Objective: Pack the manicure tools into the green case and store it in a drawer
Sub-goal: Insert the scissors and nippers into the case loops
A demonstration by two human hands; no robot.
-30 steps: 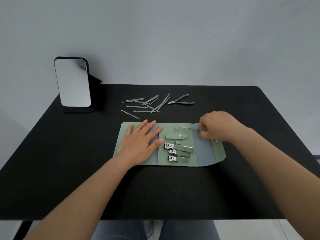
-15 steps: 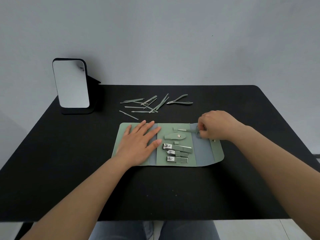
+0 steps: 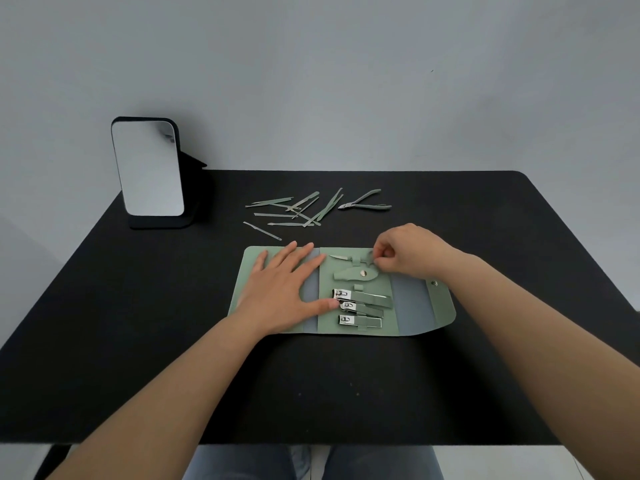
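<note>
Head view is showing a green case (image 3: 424, 313) lying open and flat on a black surface (image 3: 138, 341), near its middle. The left hand (image 3: 284, 289) is lying palm down on the case's left panel, fingers spread and straight, the thumb tip reaching the middle panel beside the nail clippers (image 3: 358, 308); it is gripping nothing. Three nail clippers are sitting in loops on the lower part of the middle panel, one above another, with their steel heads pointing left. Above them a small snap flap (image 3: 356, 273) is lying closed across the panel.

The right hand (image 3: 412, 252) is hovering over the top right of the middle panel with its grip pinched, thumb and forefinger closed on the end of a thin tool (image 3: 341, 258). This tool is lying along the top edge of the middle panel, passing under a small loop, with its pointed tip aiming left. The case's right flap, with a snap button (image 3: 433, 283), is lying spread out beneath the right forearm.

Beyond the case, toward the wall, a loose scatter of thin tools (image 3: 298, 211) is lying on the surface, some crossing one another, with a pair of nippers (image 3: 365, 202) just to their right. A standing mirror (image 3: 147, 168) is sitting at the far left corner, tilted back.
</note>
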